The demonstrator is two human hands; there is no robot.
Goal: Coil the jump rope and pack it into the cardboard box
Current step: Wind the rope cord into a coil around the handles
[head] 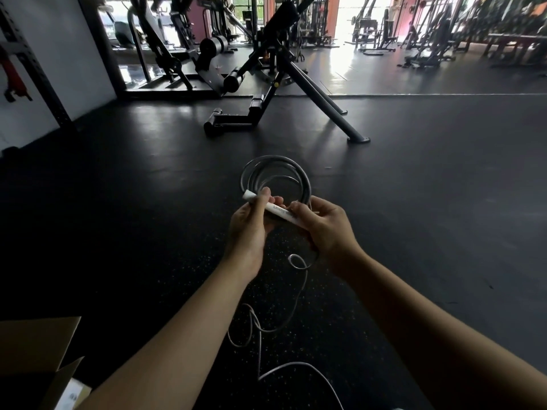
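The black rubber floor (414, 202) fills most of the view and carries faint coloured specks in its nearer part. A black exercise machine (266, 69) with angled tubular legs stands on the floor in the upper centre, well apart from the hands; more gym equipment stands behind it near bright doorways. A white wall panel (53, 54) with a perforated black upright occupies the upper left.

The cardboard box (35, 350) sits at the lower left corner, partly cut off by the frame edge. Its flaps are open, and something pale shows inside; what it is cannot be told.

The jump rope (275, 176) is held above the floor at centre frame, well apart from the box. Several grey loops form a round coil above the hands. The remaining length hangs down between the forearms, makes a small loop just below the right hand, then trails in loose curves across the floor toward the bottom edge.

The left hand (248, 229) is closed on the upper end of a white handle (273, 210), thumb on top. The right hand (322, 229) is closed on the lower end of the same handle and pinches the coil strands against it. The handle lies tilted, higher at its left end, and carries small printed lettering too small to read.
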